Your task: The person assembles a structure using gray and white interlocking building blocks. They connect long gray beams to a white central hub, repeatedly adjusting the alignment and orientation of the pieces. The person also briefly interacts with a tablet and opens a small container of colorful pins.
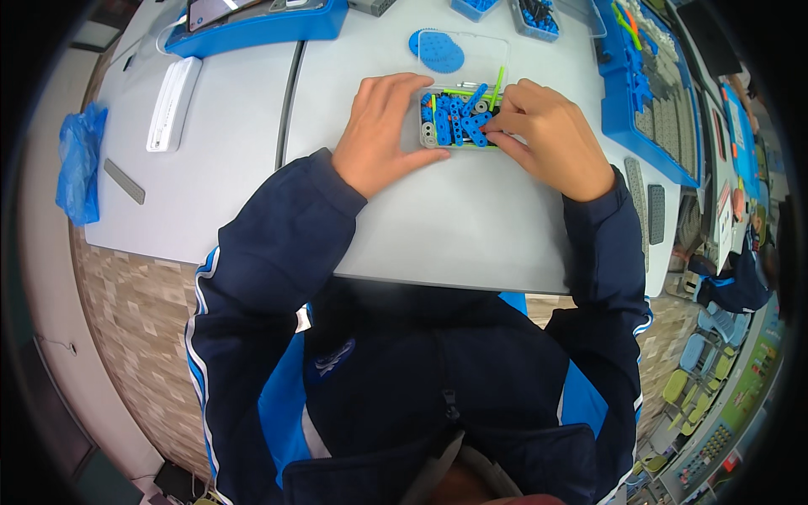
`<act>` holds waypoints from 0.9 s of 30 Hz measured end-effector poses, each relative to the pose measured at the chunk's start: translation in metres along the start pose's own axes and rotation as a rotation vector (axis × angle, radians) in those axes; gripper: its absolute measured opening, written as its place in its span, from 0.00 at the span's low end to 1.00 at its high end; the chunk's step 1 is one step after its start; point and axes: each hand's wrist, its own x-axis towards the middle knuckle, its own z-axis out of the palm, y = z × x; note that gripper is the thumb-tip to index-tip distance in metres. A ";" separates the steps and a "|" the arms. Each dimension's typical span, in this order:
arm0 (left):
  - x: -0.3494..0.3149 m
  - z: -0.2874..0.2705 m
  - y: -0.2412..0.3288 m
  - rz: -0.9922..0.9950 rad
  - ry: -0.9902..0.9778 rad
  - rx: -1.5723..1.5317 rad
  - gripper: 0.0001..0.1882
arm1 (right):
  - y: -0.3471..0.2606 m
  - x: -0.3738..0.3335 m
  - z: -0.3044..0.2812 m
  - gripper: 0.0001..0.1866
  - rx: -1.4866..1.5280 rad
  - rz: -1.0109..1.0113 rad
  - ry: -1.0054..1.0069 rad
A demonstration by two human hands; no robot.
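Observation:
A small clear plastic box [426, 143] full of building-set parts lies in front of me near the middle of the table. Inside are blue perforated beams [456, 122], grey round pieces and bright green rods. My left hand [380, 130] spans the box's left end, index finger at the far corner and thumb along the near edge. At the right end, my right hand [551, 135] dips its bent fingers among the parts, thumb and forefinger close together. What sits between those fingertips is hidden. Behind the box, its clear lid [488, 52] stands open.
Blue toothed discs [439, 52] lie beyond the box. On the right is a blue storage case [621, 126] with grey parts. A white oblong case [174, 103], a grey beam [124, 181] and a blue plastic bag [82, 164] are at left. Small bins [537, 32] stand at the back.

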 end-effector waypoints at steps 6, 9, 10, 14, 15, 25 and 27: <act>-0.001 0.000 0.001 -0.017 0.001 -0.009 0.44 | -0.005 0.011 0.006 0.06 -0.147 -0.025 -0.094; 0.000 0.000 0.000 -0.006 0.014 -0.014 0.44 | -0.004 0.015 0.008 0.06 -0.111 -0.010 -0.114; 0.000 0.000 0.000 -0.006 0.014 -0.011 0.44 | -0.003 0.016 0.008 0.06 -0.095 0.009 -0.133; -0.001 0.000 0.000 -0.012 0.008 -0.018 0.44 | 0.002 0.018 0.000 0.07 0.015 0.015 -0.149; -0.001 0.000 0.000 -0.020 0.005 -0.026 0.44 | 0.003 0.017 -0.003 0.07 0.042 0.008 -0.129; -0.001 0.001 -0.001 -0.056 -0.022 0.012 0.45 | 0.023 0.002 -0.061 0.06 0.438 0.233 -0.006; -0.001 0.000 -0.001 -0.045 -0.013 0.017 0.45 | 0.026 0.002 -0.065 0.05 0.598 0.220 0.091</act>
